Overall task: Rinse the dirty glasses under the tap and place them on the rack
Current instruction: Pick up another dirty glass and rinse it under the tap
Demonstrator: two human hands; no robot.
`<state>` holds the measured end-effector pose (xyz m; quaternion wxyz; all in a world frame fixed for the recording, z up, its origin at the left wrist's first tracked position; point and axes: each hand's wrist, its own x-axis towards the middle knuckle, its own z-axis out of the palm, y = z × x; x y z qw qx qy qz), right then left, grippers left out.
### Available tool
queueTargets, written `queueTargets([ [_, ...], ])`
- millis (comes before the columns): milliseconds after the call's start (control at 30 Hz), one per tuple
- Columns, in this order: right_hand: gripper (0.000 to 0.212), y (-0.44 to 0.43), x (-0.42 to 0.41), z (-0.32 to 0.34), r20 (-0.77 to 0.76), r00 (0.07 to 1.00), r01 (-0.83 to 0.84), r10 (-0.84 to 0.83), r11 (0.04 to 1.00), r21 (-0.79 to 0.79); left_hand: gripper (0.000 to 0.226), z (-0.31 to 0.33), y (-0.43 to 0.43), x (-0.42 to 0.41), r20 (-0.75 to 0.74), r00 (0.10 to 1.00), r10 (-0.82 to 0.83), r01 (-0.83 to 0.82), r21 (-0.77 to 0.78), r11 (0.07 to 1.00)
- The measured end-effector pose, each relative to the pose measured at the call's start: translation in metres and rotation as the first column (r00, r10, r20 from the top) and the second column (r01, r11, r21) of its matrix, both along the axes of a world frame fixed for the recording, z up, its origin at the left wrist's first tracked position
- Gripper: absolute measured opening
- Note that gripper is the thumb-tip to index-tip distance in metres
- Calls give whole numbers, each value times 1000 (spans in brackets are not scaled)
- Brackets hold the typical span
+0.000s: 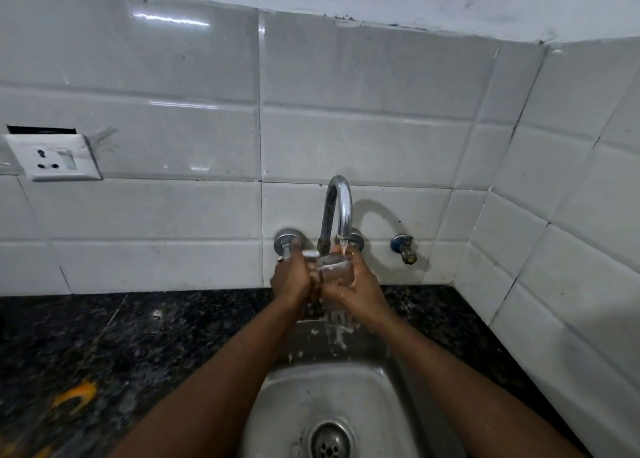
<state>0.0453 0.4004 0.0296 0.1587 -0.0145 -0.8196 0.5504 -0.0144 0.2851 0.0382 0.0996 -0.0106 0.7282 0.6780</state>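
A clear glass (335,268) is held under the chrome tap (337,212), and water runs from the spout onto it and spills down into the steel sink (294,388). My left hand (290,279) grips the glass from the left side. My right hand (356,284) grips it from the right and below. The hands meet around the glass, so much of it is hidden. No rack is in view.
Black speckled granite counter (121,336) lies on both sides of the sink. A white tiled wall runs behind and along the right. A socket plate (52,158) sits on the wall at left, a small valve (403,248) right of the tap. An orange thing (74,395) lies blurred at the counter's left.
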Motion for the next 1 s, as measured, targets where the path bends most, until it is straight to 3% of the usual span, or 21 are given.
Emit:
queueTargets([
  [67,67,-11,-5,-1,-37,983,170,-182,962,-215,62,-6,0,13,282,924,-259,198,229,953],
  [133,60,-22,-9,-1,-34,944,293,-327,883,-366,62,-4,2,26,399,819,-412,212,456,864],
  [200,56,-26,-10,1,-44,903,380,-428,842,-382,53,1,6,31,441,809,-387,117,525,843],
  [233,54,-23,-11,4,-53,893,415,-448,862,-289,47,1,7,31,421,854,-305,76,480,874],
  [267,50,-17,-12,6,-49,894,432,-445,887,-161,41,-2,7,28,341,922,-182,44,374,926],
  [333,35,-2,-13,8,45,929,368,-367,929,-36,28,-3,2,19,-48,999,17,-17,-4,1000],
  [400,19,9,-13,11,235,954,228,-187,959,-165,24,-5,-4,12,-505,859,-86,-87,-308,947],
  [467,27,12,-9,16,361,931,158,-59,954,-253,22,-4,-8,10,-684,712,-157,-109,-329,938],
  [567,36,7,-6,26,390,919,172,-51,944,-283,19,-22,-17,4,-810,567,-146,-33,-200,979],
  [600,37,6,-5,26,365,928,166,-74,960,-227,15,-26,-19,4,-799,587,-128,-2,-160,987],
  [667,41,3,-4,21,238,959,136,-154,987,87,19,-26,-17,2,-653,752,-92,0,-139,990],
  [733,39,4,-4,14,57,986,128,-157,931,342,35,-15,-11,1,-240,970,-30,-10,-163,987],
  [800,48,6,2,15,5,1000,6,-9,905,424,41,-4,-11,0,180,983,-36,33,18,999],
  [833,60,9,2,18,22,998,-54,50,827,560,41,1,-13,0,263,961,-81,59,90,994],
  [900,65,12,1,27,74,996,-85,41,473,877,35,6,-12,1,225,967,-118,126,-24,992],
  [933,63,13,-1,29,95,995,-99,29,366,925,32,7,-10,3,132,985,-113,135,-173,976],
  [967,65,13,-5,29,134,990,-136,31,388,912,29,7,-7,5,7,993,-117,114,-303,946],
  [1000,70,14,-6,29,193,981,-185,34,481,857,26,5,-5,6,-146,979,-144,82,-364,928],
])
